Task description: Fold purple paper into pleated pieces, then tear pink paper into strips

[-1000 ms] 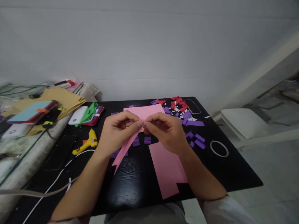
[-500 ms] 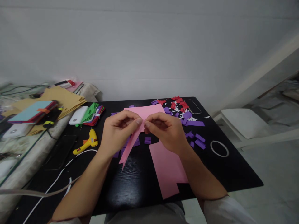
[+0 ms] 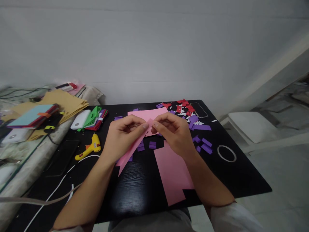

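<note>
My left hand pinches a folded pink paper strip near its upper end, and the strip's pointed tail hangs down to the left. My right hand has its thumb and fingers closed at the same upper end of the strip, close to the left fingertips. Behind the hands lies a pink sheet. Another pink sheet, with a notched lower edge, lies partly under my right wrist. Small purple folded pieces are scattered around and partly hidden by the hands.
A yellow glue gun with a white cable lies left on the black table. Green and red paper bundles are behind it. Red scraps, purple pieces and a tape ring lie right.
The strip's tail has swung to the left and its folded layers are spread wider. Both hands have shifted slightly, with more of the strip's top end showing between the fingertips.
</note>
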Demonstrator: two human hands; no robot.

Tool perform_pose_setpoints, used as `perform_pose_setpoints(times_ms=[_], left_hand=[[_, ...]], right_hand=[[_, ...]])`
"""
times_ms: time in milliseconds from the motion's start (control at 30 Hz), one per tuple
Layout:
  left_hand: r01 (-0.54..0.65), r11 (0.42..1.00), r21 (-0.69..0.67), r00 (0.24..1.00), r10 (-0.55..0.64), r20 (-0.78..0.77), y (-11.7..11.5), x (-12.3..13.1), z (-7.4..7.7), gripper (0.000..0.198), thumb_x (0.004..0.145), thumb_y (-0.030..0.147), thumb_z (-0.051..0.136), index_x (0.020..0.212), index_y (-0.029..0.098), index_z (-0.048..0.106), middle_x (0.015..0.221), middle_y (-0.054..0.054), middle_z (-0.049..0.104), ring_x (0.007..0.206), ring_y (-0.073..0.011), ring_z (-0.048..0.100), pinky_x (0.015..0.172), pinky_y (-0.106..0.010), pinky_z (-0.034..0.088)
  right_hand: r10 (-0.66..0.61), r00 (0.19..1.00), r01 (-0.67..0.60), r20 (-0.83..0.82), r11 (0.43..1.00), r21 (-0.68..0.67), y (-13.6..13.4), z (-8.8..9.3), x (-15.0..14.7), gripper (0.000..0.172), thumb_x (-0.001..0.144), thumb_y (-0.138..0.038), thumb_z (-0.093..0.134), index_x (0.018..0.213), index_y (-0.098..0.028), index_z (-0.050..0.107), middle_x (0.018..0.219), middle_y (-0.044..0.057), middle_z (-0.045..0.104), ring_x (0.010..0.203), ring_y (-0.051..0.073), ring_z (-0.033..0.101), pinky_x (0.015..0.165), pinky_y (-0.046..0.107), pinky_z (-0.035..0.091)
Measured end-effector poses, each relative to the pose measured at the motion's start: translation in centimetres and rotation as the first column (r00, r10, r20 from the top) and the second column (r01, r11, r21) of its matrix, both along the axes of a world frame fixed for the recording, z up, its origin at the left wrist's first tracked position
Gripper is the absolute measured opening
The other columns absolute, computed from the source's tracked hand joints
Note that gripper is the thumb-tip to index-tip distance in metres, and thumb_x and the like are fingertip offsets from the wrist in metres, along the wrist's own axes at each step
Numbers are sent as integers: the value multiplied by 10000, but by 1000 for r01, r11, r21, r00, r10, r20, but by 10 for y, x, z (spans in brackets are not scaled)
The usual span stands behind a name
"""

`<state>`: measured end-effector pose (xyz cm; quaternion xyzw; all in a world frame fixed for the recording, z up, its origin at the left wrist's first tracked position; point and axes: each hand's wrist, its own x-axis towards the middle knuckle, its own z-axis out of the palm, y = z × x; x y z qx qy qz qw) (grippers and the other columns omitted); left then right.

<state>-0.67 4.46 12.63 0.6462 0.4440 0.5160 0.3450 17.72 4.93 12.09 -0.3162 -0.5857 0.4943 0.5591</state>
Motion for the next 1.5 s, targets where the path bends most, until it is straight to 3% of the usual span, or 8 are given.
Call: perform_pose_setpoints(times_ms=[333,533,867,1300,1500], left_hand=[[24,996,88,995,-15,-103,-9,4,0,93,899,298,790,879,207,795,805,-9,800,684,-124,717,633,-223,546],[52,997,56,989,-44,-143,-6,-1,3,130,906,333,776,873,208,785,759,-16,780,650,-136,681,598,-245,527],[63,996,66,989,-54,-138,-4,-3,-4,77,903,287,784,887,213,798,823,-3,796,705,-124,703,634,-230,523],[110,992,-57,987,-116,-113,-5,-6,0,165,920,357,775,873,200,769,791,-19,756,707,-132,665,635,-250,503],[97,995,-38,991,-100,-93,-5,-6,-1,137,912,339,787,876,208,778,797,-11,763,702,-121,659,632,-236,492]], right_hand=[[-25,999,22,32,995,98,3,-5,1,73,911,-277,787,882,-215,764,827,3,764,729,127,716,734,268,644],[-94,994,87,50,988,128,1,1,2,121,936,-309,768,869,-213,736,817,2,747,733,129,705,734,270,637],[27,999,-27,29,999,25,3,-3,3,208,862,-370,854,859,-191,748,820,7,733,755,127,701,743,256,617],[-78,997,75,31,994,77,1,1,4,167,896,-330,821,828,-198,746,768,-6,726,694,115,685,694,249,606],[26,1000,-26,-5,999,-25,4,0,4,189,799,-341,902,835,-203,778,829,11,764,741,135,714,719,265,621]])
